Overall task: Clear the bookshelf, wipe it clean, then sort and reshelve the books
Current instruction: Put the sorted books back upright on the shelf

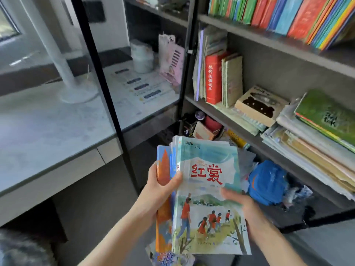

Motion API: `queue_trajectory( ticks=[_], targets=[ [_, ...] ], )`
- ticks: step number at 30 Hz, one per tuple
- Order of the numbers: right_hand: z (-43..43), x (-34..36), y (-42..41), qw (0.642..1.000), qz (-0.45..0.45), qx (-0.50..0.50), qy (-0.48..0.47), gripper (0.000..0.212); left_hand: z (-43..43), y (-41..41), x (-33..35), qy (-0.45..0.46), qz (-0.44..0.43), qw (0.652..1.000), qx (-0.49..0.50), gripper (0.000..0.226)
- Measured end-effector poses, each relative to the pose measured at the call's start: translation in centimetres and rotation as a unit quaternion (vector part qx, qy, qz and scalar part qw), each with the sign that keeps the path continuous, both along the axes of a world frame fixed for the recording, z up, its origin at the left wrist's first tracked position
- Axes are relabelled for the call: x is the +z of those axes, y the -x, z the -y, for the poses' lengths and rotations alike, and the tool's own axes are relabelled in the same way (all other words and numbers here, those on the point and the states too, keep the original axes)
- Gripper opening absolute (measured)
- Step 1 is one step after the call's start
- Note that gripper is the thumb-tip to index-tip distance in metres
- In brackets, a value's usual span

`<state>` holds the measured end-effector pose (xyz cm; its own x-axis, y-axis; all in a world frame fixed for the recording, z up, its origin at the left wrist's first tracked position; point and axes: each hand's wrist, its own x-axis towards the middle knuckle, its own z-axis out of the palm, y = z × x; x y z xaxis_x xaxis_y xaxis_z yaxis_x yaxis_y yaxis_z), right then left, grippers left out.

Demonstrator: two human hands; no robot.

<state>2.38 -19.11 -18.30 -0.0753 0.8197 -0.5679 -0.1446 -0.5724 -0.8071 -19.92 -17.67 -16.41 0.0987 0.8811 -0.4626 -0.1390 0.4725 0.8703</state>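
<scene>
Before the mostly full bookshelf (pixel 278 73), left hand (pixel 159 191) and right hand (pixel 242 206) clamped a stack of books (pixel 207 223); clearing seemed barely begun, wiping and sorting undone.

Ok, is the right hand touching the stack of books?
Touching. Head view: the right hand lies on the top cover of the stack of books, at its right edge; the left hand grips the left edge.

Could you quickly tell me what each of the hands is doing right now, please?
Left hand: gripping the stack of books by its left edge.
Right hand: holding the stack's right edge.
</scene>
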Motion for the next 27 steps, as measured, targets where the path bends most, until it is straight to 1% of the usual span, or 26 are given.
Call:
queue_trajectory(
  ticks=[1,2,3,6,10,13,15,18,20,24,26,27],
  targets=[
    [0.1,1.3,0.1,1.000,-0.006,-0.009,-0.017,0.091,0.2,0.3,2.0,-0.030,0.027,0.999,-0.021,0.082],
    [0.2,3.3,0.2,0.999,-0.010,-0.016,-0.040,0.101,0.4,0.5,4.4,-0.060,0.042,0.996,-0.047,0.084],
    [0.1,4.7,0.1,0.998,-0.014,-0.022,-0.065,0.106,0.2,0.7,5.8,-0.083,0.040,0.994,-0.067,0.087],
    [-0.1,10.2,-0.1,0.986,-0.031,-0.021,-0.160,0.107,-0.6,0.4,11.4,-0.158,0.010,0.984,-0.084,0.097],
    [-1.0,16.8,-1.9,0.960,-0.049,-0.037,-0.272,0.099,-2.1,-1.9,17.7,-0.261,0.011,0.961,-0.092,0.089],
    [-2.3,21.6,-5.2,0.934,-0.028,-0.092,-0.344,0.113,-3.6,-4.8,22.3,-0.348,0.010,0.933,-0.095,0.085],
    [-3.3,24.4,-7.6,0.919,-0.006,-0.104,-0.381,0.119,-4.8,-7.1,24.7,-0.398,0.004,0.913,-0.090,0.085],
    [-5.0,28.5,-11.8,0.890,-0.003,-0.087,-0.448,0.110,-6.9,-11.7,27.5,-0.458,0.001,0.884,-0.094,0.090],
    [-6.5,30.5,-15.1,0.880,0.002,-0.085,-0.467,0.109,-8.2,-15.2,29.1,-0.489,-0.022,0.867,-0.094,0.098],
    [-10.5,32.2,-22.4,0.878,0.021,-0.097,-0.469,0.111,-12.0,-22.4,30.6,-0.520,-0.049,0.849,-0.082,0.102],
    [-13.0,32.4,-26.4,0.878,0.032,-0.105,-0.466,0.106,-14.4,-26.5,30.8,-0.530,-0.061,0.842,-0.078,0.107],
    [-14.1,32.4,-28.0,0.880,0.031,-0.106,-0.462,0.099,-15.5,-28.3,30.8,-0.537,-0.078,0.837,-0.076,0.106]
  ],
)
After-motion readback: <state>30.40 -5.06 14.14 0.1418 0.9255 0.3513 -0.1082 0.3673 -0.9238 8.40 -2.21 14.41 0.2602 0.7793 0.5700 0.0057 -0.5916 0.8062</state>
